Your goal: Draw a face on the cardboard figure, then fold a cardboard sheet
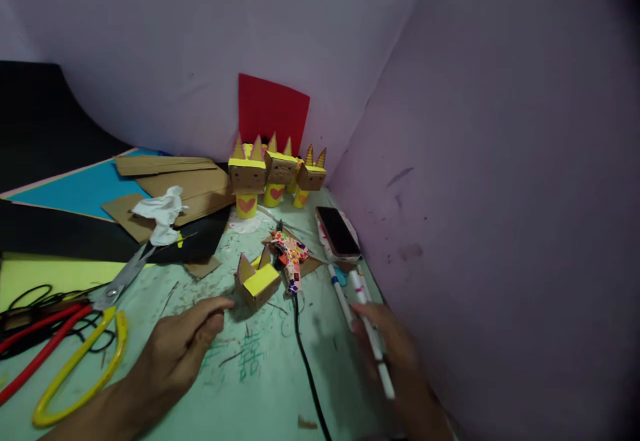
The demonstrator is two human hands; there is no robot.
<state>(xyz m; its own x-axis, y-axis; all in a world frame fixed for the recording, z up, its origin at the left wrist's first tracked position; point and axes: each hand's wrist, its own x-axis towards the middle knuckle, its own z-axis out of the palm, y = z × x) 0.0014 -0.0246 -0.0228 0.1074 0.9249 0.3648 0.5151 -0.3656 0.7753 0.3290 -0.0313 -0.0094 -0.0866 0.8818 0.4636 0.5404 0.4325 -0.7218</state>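
Observation:
My left hand (183, 344) hovers over the table's left half, index finger stretched out and thumb slightly apart from it, holding nothing. Just beyond its fingertip sits a small cardboard box head (257, 284) with a yellow top and two pointed ears. My right hand (395, 348), somewhat blurred, has its fingers around a white marker (373, 338) with a pink band. Beside that lies another white marker (340, 294) with a blue band. A patterned glue gun (291, 258) rests between the hands, its black cord (305, 354) running toward me.
Several cardboard figures (247, 178) with yellow bodies and hearts stand at the back before red paper (273, 111). A phone (337, 231) lies by the right wall. Large scissors (113, 294), cardboard pieces (195, 184) and crumpled white tissue (163, 211) are on the left.

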